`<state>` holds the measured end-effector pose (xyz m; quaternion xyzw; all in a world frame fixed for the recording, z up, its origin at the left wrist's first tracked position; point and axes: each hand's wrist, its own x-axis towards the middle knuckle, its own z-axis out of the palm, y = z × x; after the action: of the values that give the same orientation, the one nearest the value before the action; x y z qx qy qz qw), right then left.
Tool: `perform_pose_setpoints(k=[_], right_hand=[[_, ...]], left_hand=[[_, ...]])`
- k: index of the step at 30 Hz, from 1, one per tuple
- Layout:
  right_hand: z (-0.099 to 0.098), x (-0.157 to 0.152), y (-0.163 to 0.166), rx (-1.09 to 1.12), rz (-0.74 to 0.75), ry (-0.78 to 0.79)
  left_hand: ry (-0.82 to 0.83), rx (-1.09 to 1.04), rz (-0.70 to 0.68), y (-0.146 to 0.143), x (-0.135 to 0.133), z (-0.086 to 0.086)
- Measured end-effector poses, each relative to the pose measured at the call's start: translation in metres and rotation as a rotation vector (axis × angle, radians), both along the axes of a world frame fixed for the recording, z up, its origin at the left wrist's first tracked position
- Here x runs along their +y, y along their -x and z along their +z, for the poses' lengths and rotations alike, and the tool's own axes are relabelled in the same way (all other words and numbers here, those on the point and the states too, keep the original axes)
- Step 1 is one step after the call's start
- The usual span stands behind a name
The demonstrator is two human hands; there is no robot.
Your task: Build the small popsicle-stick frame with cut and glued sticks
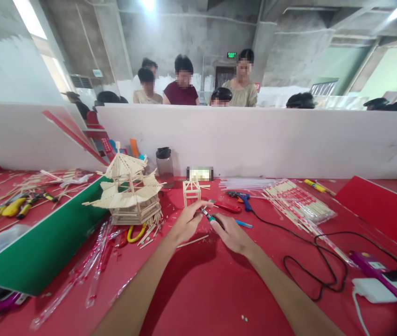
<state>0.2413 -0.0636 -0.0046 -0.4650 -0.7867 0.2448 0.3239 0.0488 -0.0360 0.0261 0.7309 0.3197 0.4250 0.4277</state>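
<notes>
On the red table (191, 289), far out at nine o'clock from the hands, yellow-handled pliers (12, 207) lie among loose sticks. A green board (44, 247) slants beside them. At ten o'clock from the left hand stands a stick pagoda model (128, 191), with a dark-lidded jar (165, 163) behind it at about eleven. The left hand (187, 221) rests on the table with its fingers curled, thumb and fingertips pinched shut on the left end of a small teal tool (207, 216). Just beyond the thumb, at twelve o'clock, stands a small cube frame of sticks (191, 191), close to the hand but apart from it. A single loose stick (193, 241) lies at six o'clock, under the left hand's knuckles. The tool lies slanted between the two hands, just above the table, its right end running under the fingers of the right hand (231, 233), which are bent and closed over it; what kind of tool it is I cannot tell. At one o'clock from the right hand lie a red cutter (228, 206) and a blue glue gun (240, 198), whose black cable (310, 266) loops away toward four o'clock. Wrapped chopstick packs (299, 203) sit at two o'clock, and a purple glue gun (376, 268) at four, well apart.
</notes>
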Motion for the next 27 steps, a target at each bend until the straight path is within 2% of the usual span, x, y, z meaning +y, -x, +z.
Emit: perform_pose_setpoints(k=[12,27], right_hand=[[0.0002,-0.0018,0.0082,-0.143,-0.052,-0.034],[0.0017,0.0002,0.0023,-0.164,-0.012,-0.074]], left_hand=[[-0.046,0.051,-0.018,0.0047,0.0043,-0.0002],[0.123,0.065,-0.091,0.0075,0.0079,-0.005]])
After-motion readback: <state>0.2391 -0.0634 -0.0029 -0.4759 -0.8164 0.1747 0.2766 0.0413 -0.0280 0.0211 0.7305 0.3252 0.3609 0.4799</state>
